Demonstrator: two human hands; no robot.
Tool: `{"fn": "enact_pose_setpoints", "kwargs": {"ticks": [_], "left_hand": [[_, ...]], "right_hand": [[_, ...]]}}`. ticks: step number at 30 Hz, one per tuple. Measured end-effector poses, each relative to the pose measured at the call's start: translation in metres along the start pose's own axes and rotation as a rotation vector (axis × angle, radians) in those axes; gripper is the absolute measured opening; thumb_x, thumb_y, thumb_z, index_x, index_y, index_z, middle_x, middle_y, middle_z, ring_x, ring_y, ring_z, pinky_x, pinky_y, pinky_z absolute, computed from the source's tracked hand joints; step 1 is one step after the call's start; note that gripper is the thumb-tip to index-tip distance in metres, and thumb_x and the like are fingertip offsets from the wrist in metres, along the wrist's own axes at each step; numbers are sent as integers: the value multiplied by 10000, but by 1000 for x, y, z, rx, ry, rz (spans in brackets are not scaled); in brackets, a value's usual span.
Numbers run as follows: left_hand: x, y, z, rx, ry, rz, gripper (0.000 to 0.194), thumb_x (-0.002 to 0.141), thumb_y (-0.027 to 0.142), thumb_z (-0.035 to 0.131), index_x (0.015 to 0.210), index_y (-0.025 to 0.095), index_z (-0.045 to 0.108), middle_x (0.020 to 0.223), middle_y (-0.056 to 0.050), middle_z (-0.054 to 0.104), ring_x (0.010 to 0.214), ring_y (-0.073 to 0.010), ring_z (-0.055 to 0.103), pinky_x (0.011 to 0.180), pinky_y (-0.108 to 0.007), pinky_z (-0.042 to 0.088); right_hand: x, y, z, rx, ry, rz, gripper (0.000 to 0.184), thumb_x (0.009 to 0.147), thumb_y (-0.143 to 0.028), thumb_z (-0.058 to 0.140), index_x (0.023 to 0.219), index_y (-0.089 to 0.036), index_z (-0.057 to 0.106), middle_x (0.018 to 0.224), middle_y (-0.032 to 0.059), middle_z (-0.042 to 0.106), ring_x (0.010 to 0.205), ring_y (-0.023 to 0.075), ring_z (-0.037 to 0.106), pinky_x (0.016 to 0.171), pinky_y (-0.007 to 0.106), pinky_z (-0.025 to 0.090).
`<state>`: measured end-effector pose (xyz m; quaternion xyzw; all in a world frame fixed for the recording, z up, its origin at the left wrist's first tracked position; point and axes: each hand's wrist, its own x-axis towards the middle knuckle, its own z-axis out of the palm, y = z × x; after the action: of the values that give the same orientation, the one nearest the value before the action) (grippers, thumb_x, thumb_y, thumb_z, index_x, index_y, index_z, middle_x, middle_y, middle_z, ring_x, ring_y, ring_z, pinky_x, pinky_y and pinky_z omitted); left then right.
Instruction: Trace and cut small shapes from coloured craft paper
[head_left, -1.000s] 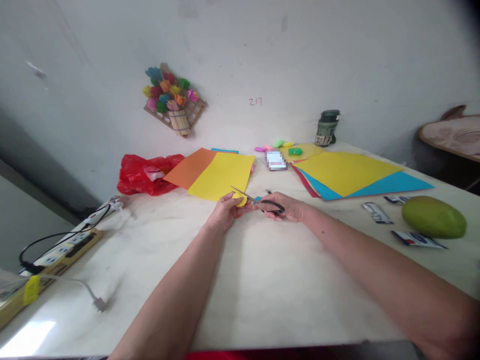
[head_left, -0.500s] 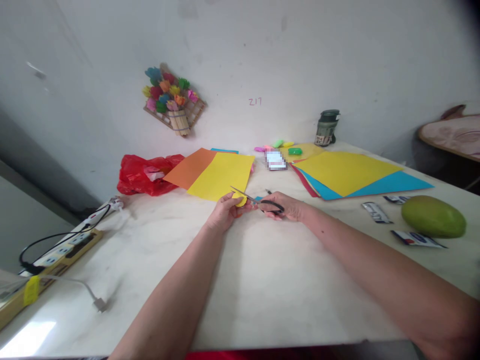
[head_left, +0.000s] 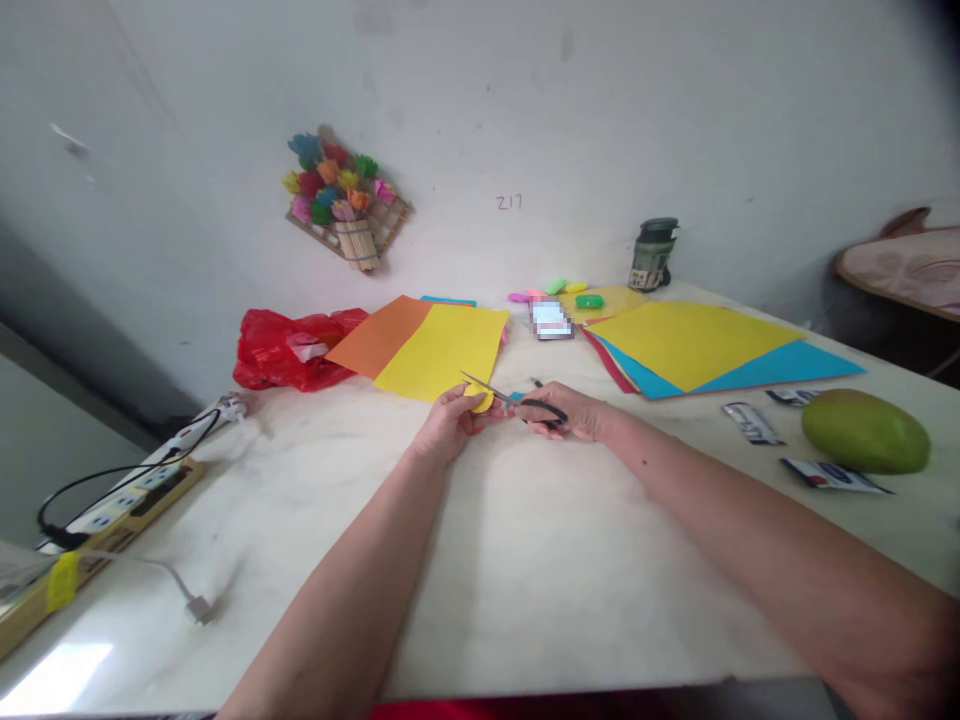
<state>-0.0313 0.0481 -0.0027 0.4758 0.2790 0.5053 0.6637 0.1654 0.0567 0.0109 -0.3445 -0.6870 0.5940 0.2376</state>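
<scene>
My left hand [head_left: 448, 420] pinches a small yellow paper piece [head_left: 480, 399] with a rounded edge, just in front of a large yellow sheet [head_left: 442, 350]. In my right hand [head_left: 566, 408] is a pair of scissors [head_left: 543, 407] with black handles, my fingers wrapped round them. The blades point left and lie against the yellow piece; whether they bite into it I cannot tell. Bits of blue paper [head_left: 514, 398] and orange show close to the fingers. An orange sheet [head_left: 386, 335] lies partly under the large yellow one.
A red plastic bag [head_left: 270, 350] and a power strip [head_left: 120, 505] are on the left. At the back lie a phone [head_left: 551, 318] and clay-like coloured pieces, with a bottle [head_left: 654, 255] beyond. Stacked sheets [head_left: 697, 340], a green mango-like fruit [head_left: 866, 432] and small packets [head_left: 752, 424] occupy the right.
Almost nothing differs. Both hands, the scissors and the yellow piece keep their places; the whole view has shifted very slightly.
</scene>
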Motion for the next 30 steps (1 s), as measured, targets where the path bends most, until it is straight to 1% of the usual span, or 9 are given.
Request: {"fn": "enact_pose_setpoints", "kwargs": {"ticks": [6,10,14,20,30], "left_hand": [[1,-1,-1,20,28,-23,163,648,216,631,753,98,589,707,-62,636,619,-150,612,662,-279,483],[0,-1,-1,23,27,-21,155,656,208,628,756,97,587,704,-64,636,614,-148,611,641,-269,484],[0,-2,-2,26,22,-19,146,669,197,618,769,94,585,711,-64,635,617,-145,610,645,-271,486],[1,-1,-2,25,32,-26,171,648,208,634,772,103,581,711,-61,639,611,-148,612,654,-283,486],[0,0,-1,23,34,-27,158,654,206,636,766,108,585,703,-57,642,620,-147,613,664,-284,487]], "right_hand": [[0,-1,0,-1,1,7,374,680,-451,562,791,-94,576,451,-51,450,329,21,322,349,189,193],[-1,-2,0,6,0,17,365,685,-438,560,805,-94,577,451,-53,444,333,21,316,350,188,196],[-1,-2,0,11,0,14,348,687,-435,560,789,-102,571,454,-54,439,338,20,318,355,185,203],[-2,-2,0,9,-9,-5,354,679,-445,571,761,-101,560,456,-53,439,337,18,315,353,186,195],[-2,-4,0,27,-4,10,360,689,-443,562,766,-91,567,450,-49,437,333,20,316,348,185,190]]}}
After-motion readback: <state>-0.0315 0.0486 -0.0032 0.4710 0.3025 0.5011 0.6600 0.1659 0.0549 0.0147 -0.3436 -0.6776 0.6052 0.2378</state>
